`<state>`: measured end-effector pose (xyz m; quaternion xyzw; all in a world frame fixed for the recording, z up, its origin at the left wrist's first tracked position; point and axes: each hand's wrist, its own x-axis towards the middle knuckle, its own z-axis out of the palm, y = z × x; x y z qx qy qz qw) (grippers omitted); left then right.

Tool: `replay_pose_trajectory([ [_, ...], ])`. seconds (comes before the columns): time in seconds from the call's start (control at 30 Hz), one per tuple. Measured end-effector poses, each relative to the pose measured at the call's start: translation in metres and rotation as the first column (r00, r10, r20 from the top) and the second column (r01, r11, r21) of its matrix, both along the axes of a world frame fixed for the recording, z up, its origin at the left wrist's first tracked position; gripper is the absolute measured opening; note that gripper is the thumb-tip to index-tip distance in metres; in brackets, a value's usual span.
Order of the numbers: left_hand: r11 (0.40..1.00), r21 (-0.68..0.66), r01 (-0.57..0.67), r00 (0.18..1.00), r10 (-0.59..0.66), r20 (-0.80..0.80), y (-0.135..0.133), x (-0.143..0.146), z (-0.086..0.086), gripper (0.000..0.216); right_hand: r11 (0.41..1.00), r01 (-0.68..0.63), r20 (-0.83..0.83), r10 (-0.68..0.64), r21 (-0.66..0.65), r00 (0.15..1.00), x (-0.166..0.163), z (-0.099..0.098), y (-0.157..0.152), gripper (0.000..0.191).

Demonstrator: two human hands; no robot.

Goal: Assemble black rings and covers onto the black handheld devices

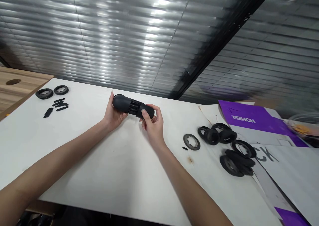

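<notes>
A black, round-ended cylinder [122, 103] with a slotted, recessed band around its middle is held between both hands above the white table. My left hand [111, 115] is closed around its left end, with the thumb up behind it and fingertips underneath. At the right end, my right hand [155, 125] grips it, thumb pressed on the near side close to the slots. What the cylinder is exactly, I cannot tell. Closest to my right hand on the table lie a flat black ring [184, 141] with a notched inner edge and a short black strip [185, 148].
Several black rings [211, 137] lie in piles at the right, beside purple and white packaging [249, 121]. Two rings [61, 90] and several thin black pieces [62, 108] rest at the far left. Behind the white table [112, 172] stands a glass partition with blinds [112, 36].
</notes>
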<state>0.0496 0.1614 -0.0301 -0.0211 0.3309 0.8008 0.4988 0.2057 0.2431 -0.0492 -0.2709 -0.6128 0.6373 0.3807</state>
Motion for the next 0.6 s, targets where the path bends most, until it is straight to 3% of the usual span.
replay_pose_trajectory([
  [0.6, 0.997, 0.041, 0.069, 0.989, -0.063, -0.134, -0.0008, 0.0025, -0.0035, 0.06, 0.998, -0.055, 0.092, 0.056, -0.02, 0.994, 0.0011, 0.001, 0.0007, 0.067],
])
